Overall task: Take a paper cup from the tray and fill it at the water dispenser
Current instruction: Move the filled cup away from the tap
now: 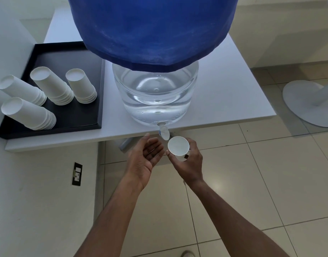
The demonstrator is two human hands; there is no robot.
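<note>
My right hand (189,164) holds a white paper cup (178,147) upright, just below and right of the dispenser's tap (163,131). The tap juts over the table's front edge from a clear water jug (155,97) under a blue cover (152,28). My left hand (145,159) is open, palm up, fingers apart, left of the cup and just below the tap, touching neither. I cannot tell whether the cup holds water. A black tray (89,115) at the left carries several stacks of upside-down paper cups (51,86).
The white table (233,86) ends just in front of the jug. A white wall with a black socket (77,173) is at the left. A round white stand base (307,102) sits on the tiled floor at the right.
</note>
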